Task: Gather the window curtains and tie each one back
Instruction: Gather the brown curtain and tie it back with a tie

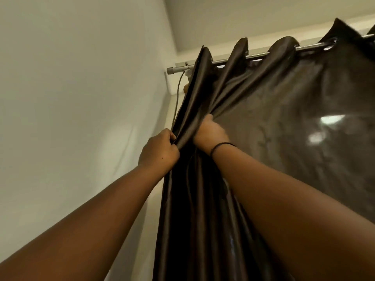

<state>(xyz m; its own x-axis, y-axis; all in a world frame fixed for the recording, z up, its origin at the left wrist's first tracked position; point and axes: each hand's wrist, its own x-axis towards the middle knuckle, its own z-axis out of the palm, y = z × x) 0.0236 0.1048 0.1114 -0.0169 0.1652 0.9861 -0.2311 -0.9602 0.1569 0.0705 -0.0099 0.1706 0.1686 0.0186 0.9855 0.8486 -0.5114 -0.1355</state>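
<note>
Below the silver metal curtain rod (253, 55), the glossy dark brown satin curtain (274, 110) hangs by its eyelets, folds bunched toward the rod's capped left end. The left hand (159, 150) pinches the curtain's outer edge, fingers curled round it, probably to anchor it while folds are drawn across. The right hand (210, 133), a thin black band (220, 148) on its wrist, clutches the next pleat, fingers buried in cloth. No tieback shows; the curtain's hem and the window behind are hidden, and a thin grey cord (178, 94) runs down behind the fabric.
</note>
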